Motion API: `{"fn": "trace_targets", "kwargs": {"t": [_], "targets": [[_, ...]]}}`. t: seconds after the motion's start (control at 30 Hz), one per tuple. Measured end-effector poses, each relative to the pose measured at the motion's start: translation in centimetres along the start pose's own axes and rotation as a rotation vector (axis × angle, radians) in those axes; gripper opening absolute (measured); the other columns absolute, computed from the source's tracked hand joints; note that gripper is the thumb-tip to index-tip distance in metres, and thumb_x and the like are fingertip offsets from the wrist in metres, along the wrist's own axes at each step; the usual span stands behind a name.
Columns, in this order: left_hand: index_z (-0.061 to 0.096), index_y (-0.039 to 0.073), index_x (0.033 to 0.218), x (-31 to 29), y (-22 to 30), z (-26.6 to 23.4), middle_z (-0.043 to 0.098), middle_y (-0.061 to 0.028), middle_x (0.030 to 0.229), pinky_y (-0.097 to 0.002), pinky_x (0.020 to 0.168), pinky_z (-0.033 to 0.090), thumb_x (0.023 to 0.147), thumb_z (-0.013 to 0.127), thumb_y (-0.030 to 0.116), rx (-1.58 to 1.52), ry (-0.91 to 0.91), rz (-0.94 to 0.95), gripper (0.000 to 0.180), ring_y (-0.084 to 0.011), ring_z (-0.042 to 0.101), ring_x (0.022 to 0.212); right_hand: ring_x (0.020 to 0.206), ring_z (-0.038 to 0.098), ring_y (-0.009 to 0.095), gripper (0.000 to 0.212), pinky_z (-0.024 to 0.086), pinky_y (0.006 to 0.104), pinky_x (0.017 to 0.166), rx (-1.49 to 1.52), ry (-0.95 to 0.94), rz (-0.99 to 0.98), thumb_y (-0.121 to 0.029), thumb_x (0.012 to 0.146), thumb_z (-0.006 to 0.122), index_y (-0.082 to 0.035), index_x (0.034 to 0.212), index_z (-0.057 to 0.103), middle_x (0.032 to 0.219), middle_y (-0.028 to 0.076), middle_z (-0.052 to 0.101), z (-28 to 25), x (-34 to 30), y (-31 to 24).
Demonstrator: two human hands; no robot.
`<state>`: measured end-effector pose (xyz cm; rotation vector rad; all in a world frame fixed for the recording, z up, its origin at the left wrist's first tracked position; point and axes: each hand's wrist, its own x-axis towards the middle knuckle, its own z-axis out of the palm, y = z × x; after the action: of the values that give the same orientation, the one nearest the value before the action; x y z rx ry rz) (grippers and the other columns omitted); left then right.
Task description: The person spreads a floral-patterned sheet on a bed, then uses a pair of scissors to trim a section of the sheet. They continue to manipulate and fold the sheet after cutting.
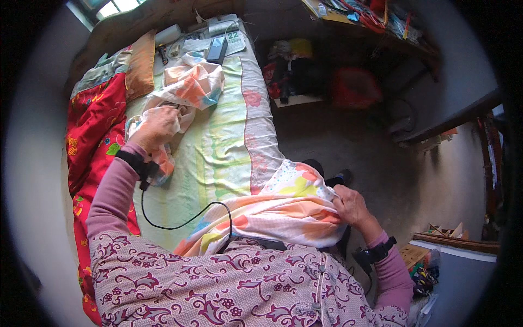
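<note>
Over my lap and the bed's edge lies a soft white cloth (pixel 278 212) printed in orange, yellow and blue. My right hand (pixel 351 206) is closed on its right edge, fingers pinching the fabric. To the left, my left hand (pixel 158 128) is closed on a bunched cloth (pixel 193 84) of similar print, which lies crumpled on the bed. Something small and dark shows by the left fingertips, too small to name. I cannot tell whether the two cloths are one piece. Each wrist wears a black band, and a black cable (pixel 180 227) loops from the left one.
The bed has a pale green sheet (pixel 218 163), with a red floral quilt (pixel 101 136) and an orange pillow (pixel 141 65) along its left. A dark phone-like device (pixel 217 50) and a flashlight (pixel 163 53) lie at the far end. A cluttered shelf (pixel 376 22) stands far right, a red container (pixel 355 87) below.
</note>
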<state>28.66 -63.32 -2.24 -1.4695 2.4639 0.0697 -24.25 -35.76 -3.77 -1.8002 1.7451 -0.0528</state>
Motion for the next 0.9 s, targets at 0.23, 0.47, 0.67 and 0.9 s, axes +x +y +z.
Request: {"fn": "trace_targets", "kwargs": {"t": [0.23, 0.47, 0.67, 0.9], "targets": [[0.054, 0.007, 0.13, 0.9, 8.2, 0.4, 0.057, -0.0167, 0.123, -0.0479, 0.098, 0.045, 0.08, 0.064, 0.014, -0.113, -0.036, 0.154, 0.051, -0.0351, 0.054, 0.121, 0.119, 0.055, 0.035, 0.076, 0.046, 0.0455, 0.101, 0.085, -0.396, -0.169, -0.059, 0.083, 0.071, -0.013, 0.139, 0.052, 0.13, 0.018, 0.057, -1.5, -3.8, -1.3], [0.041, 0.013, 0.145, -0.4, 2.9, 4.1, 0.03, -0.0135, 0.156, -0.0723, 0.104, 0.032, 0.087, 0.063, 0.035, 0.122, 0.293, -0.469, 0.065, -0.0354, 0.027, 0.144, 0.101, 0.07, 0.033, 0.031, 0.055, 0.0417, 0.088, 0.333, -0.074, -0.366, -0.004, 0.086, 0.064, -0.01, 0.117, 0.067, 0.112, 0.015, 0.071, -0.1, -1.0, -5.2], [0.041, 0.012, 0.149, -1.0, -7.9, 10.0, 0.07, -0.0237, 0.112, -0.0486, 0.089, 0.054, 0.089, 0.061, 0.027, -0.167, 0.131, -0.666, 0.065, -0.043, 0.069, 0.1, 0.115, 0.062, 0.03, 0.037, 0.046, 0.0382, 0.103, 0.678, -0.182, -0.716, -0.003, 0.091, 0.062, -0.007, 0.127, 0.063, 0.123, 0.015, 0.064, 1.8, 4.5, -12.3], [0.07, 0.003, 0.1, 5.4, -6.8, -5.2, 0.071, -0.0225, 0.094, -0.0467, 0.074, 0.054, 0.09, 0.054, 0.024, -0.63, 0.808, -0.105, 0.028, -0.0353, 0.069, 0.088, 0.117, 0.059, 0.037, 0.048, 0.045, 0.0394, 0.104, 0.712, -0.553, -0.788, -0.013, 0.097, 0.058, -0.001, 0.142, 0.046, 0.129, 0.024, 0.058, 5.0, 6.3, -18.3]]}}
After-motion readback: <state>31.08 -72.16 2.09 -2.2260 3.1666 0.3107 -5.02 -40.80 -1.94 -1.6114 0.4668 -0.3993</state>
